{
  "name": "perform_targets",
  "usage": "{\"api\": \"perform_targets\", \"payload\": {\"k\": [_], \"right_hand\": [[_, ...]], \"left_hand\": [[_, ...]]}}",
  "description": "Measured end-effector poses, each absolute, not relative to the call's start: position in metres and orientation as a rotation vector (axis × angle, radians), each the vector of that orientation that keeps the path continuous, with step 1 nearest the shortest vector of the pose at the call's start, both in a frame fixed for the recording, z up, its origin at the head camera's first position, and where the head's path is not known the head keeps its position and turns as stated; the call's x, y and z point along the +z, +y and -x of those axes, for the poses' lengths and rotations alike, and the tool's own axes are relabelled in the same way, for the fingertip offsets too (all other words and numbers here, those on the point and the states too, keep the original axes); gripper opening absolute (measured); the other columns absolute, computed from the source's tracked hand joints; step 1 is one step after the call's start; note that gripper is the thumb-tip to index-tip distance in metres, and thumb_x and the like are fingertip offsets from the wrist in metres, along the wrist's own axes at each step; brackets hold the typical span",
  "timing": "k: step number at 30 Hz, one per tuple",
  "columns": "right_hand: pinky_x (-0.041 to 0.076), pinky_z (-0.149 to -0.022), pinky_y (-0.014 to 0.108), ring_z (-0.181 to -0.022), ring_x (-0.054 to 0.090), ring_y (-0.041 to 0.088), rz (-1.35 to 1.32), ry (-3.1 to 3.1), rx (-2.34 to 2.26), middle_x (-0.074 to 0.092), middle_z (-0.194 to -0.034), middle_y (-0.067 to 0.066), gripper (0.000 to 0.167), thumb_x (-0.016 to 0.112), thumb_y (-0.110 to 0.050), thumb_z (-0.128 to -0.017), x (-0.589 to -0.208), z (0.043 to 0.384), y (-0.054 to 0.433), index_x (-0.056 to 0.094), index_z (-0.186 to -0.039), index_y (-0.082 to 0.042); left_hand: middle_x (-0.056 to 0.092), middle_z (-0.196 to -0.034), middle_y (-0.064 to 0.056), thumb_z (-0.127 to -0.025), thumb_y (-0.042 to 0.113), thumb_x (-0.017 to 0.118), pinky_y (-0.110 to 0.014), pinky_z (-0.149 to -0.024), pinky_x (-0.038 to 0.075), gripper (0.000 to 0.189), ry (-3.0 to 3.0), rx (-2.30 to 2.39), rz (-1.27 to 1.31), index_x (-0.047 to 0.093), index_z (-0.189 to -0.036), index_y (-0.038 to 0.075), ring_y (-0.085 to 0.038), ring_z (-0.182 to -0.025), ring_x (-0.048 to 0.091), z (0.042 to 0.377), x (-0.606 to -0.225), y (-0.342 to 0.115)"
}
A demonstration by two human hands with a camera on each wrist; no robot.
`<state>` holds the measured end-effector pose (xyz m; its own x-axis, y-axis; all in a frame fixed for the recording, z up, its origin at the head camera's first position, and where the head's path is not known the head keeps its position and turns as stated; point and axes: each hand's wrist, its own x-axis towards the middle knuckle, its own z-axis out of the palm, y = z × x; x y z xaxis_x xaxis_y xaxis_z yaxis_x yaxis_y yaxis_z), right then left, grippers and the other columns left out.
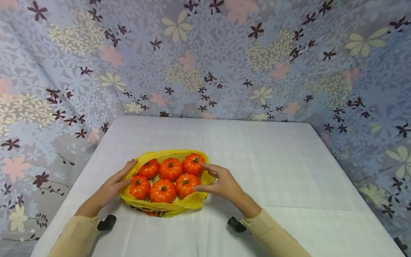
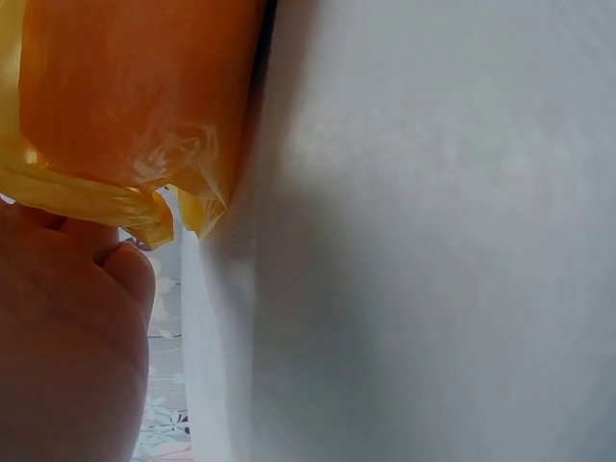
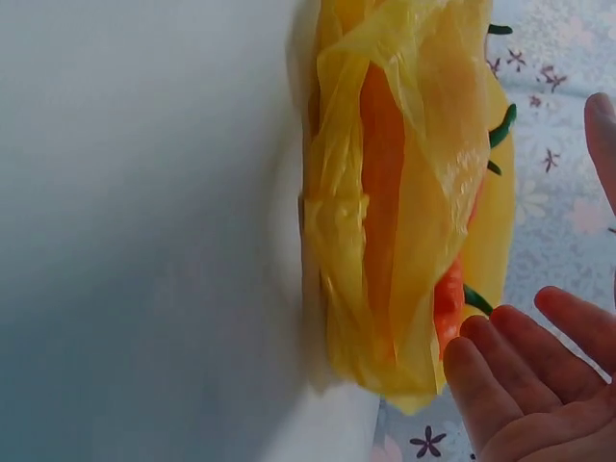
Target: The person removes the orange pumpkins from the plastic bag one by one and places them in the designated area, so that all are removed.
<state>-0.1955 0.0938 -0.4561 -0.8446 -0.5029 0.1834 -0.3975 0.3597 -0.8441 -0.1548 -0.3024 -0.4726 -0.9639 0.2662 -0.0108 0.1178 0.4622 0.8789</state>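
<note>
Several small orange pumpkins (image 1: 163,191) with green stems lie inside a yellow plastic bag (image 1: 187,204), whose top is spread wide. My left hand (image 1: 110,186) rests against the bag's left side, fingers extended. At the right side, my right hand (image 1: 226,183) has its thumb and fingers spread apart, at the bag's edge beside the right-hand pumpkins (image 1: 193,164). From the left wrist view, the bag's plastic (image 2: 106,197) hangs over my fingers. Seen from the right wrist, straight fingertips lie close to a green stem (image 3: 478,300); whether they touch anything I cannot tell.
A white cloth covers the table (image 1: 273,160) under the bag. Floral fabric (image 1: 205,60) hangs behind the table and along its sides. A black wrist device (image 1: 107,223) sits at my left cuff and another black device (image 1: 236,225) at my right.
</note>
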Motion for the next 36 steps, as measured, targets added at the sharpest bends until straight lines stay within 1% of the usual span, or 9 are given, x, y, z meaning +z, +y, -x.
{"api": "perform_targets", "payload": {"k": [3,7,14,18,25,36], "right_hand": [[0.048,-0.103,0.034,-0.131,0.054,0.025,0.858,2.507,-1.499,0.059,-0.141,0.012,0.082,0.092,-0.033,-0.073,-0.457,0.195,0.088,0.058,-0.140,-0.001],[0.049,-0.102,0.036,-0.127,0.057,0.028,0.879,2.491,-1.512,0.061,-0.136,0.013,0.081,0.092,-0.032,-0.073,-0.459,0.193,0.083,0.059,-0.138,0.000],[0.051,-0.099,0.033,-0.121,0.061,0.023,0.869,2.486,-1.511,0.065,-0.131,0.007,0.076,0.092,-0.031,-0.072,-0.468,0.190,0.076,0.062,-0.136,-0.002],[0.053,-0.098,0.035,-0.118,0.062,0.021,0.890,2.519,-1.495,0.066,-0.130,0.006,0.074,0.093,-0.033,-0.071,-0.473,0.188,0.074,0.065,-0.133,-0.004],[0.049,-0.103,0.038,-0.123,0.058,0.021,0.957,2.620,-1.385,0.065,-0.131,0.006,0.072,0.093,-0.034,-0.072,-0.478,0.184,0.070,0.065,-0.130,-0.004],[0.051,-0.100,0.037,-0.115,0.058,0.018,0.935,2.742,-1.194,0.056,-0.124,0.001,0.077,0.095,-0.037,-0.069,-0.482,0.181,0.062,0.063,-0.132,-0.006]], "left_hand": [[0.008,-0.167,-0.016,-0.105,0.016,0.046,-0.072,-0.113,0.000,0.061,2.562,1.508,-0.322,0.024,-0.162,0.015,-0.041,-0.152,-0.002,0.153,-0.470,-0.301],[0.008,-0.167,-0.015,-0.105,0.018,0.046,-0.072,-0.113,0.000,0.061,2.566,1.500,-0.317,0.024,-0.161,0.015,-0.041,-0.152,-0.002,0.153,-0.469,-0.301],[0.009,-0.167,-0.016,-0.105,0.017,0.047,-0.071,-0.114,0.000,0.061,2.568,1.507,-0.343,0.025,-0.161,0.013,-0.041,-0.152,-0.001,0.153,-0.473,-0.302],[0.009,-0.167,-0.016,-0.105,0.017,0.047,-0.072,-0.113,0.001,0.061,2.579,1.503,-0.338,0.025,-0.161,0.014,-0.042,-0.151,-0.001,0.152,-0.474,-0.303],[0.008,-0.167,-0.016,-0.105,0.019,0.048,-0.073,-0.112,0.001,0.061,2.584,1.480,-0.327,0.025,-0.161,0.015,-0.043,-0.151,-0.001,0.149,-0.471,-0.302],[0.007,-0.167,-0.018,-0.104,0.019,0.048,-0.075,-0.111,0.000,0.061,2.585,1.471,-0.312,0.025,-0.161,0.013,-0.045,-0.151,-0.002,0.149,-0.468,-0.299]]}}
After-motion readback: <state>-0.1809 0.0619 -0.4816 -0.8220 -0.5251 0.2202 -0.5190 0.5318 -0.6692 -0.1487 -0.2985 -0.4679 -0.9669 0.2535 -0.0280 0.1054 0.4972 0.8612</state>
